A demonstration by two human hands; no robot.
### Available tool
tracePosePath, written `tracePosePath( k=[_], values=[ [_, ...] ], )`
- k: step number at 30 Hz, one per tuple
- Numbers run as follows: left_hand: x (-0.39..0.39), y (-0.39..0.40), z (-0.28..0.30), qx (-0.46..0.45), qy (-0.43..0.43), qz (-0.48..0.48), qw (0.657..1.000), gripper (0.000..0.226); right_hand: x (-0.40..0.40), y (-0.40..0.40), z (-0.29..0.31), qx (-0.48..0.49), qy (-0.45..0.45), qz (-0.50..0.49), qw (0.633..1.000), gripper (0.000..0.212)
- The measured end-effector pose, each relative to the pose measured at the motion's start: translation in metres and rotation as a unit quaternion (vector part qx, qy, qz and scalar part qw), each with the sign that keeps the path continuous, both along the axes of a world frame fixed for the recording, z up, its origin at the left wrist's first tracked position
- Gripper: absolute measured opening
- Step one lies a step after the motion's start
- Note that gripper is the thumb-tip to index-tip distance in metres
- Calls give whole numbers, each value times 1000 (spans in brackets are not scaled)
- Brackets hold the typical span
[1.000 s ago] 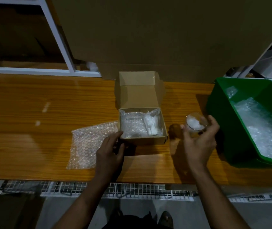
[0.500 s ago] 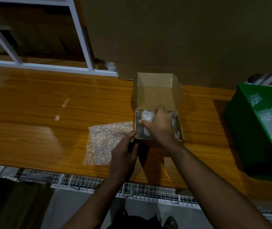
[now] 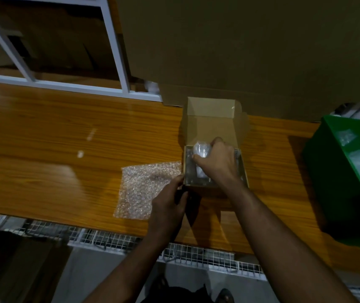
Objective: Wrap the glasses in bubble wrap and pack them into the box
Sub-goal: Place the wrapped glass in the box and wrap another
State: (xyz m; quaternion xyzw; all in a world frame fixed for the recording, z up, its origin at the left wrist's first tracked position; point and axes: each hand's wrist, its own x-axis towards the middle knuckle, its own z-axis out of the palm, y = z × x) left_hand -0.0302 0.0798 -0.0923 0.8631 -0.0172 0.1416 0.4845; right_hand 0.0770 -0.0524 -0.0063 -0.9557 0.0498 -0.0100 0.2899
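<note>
A small open cardboard box [image 3: 210, 127] stands on the wooden table, its lid flipped up at the back. My right hand [image 3: 217, 162] is inside the box, shut on a glass wrapped in bubble wrap [image 3: 201, 148], which sits at the box's back left. More bubble wrap lines the box under my hand. My left hand [image 3: 170, 204] grips the box's front left corner. A loose sheet of bubble wrap [image 3: 146, 189] lies flat on the table just left of the box, partly under my left hand.
A green plastic bin [image 3: 327, 171] holding more bubble wrap stands at the right. A large cardboard sheet [image 3: 251, 44] leans behind the box. A white metal frame [image 3: 113, 51] rises at the back left. The table's front edge [image 3: 131, 228] meets a wire rack below.
My right hand carried the wrapped glass from beside the green bin into the box. My left hand has stayed at the box's front left corner. The camera view shifted.
</note>
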Motion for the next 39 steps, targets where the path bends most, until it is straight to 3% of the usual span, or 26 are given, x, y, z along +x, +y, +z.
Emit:
tracePosePath(
  k=[3,9,12,15,22,26,28,31,33,35,37,39],
  values=[
    [-1,0,1,2,-5,-5,1000,49,2,-3,8,-16,54,-1,998,39],
    [1,1,-9,70,-32,-16,997,50,8,-3,5,-27,108,9,994,47],
    [2,1,-11,94,-42,-17,995,44,9,-1,9,-34,124,22,991,38],
    [3,0,-11,99,-58,-9,993,40,9,5,4,-23,122,24,992,34],
    [3,1,-11,102,-54,-11,993,44,1,4,-5,-9,94,12,995,48],
    [1,5,-1,40,-51,-8,998,43,-3,-5,-4,-26,87,12,996,41],
    [-1,15,4,20,-58,21,998,40,-7,-9,-7,-12,98,15,995,34],
    [-1,46,8,38,-56,158,985,38,-15,-17,-7,12,90,15,996,26],
    [2,72,12,87,-2,250,964,43,-22,-21,-7,48,34,2,998,24],
    [6,96,15,151,118,281,941,59,-27,-21,-6,72,-38,-9,997,20],
    [10,110,18,207,198,246,926,68,-34,-16,-6,104,-107,8,989,13],
    [18,118,17,232,197,188,934,65,-49,-3,-2,151,-146,42,977,10]
  ],
)
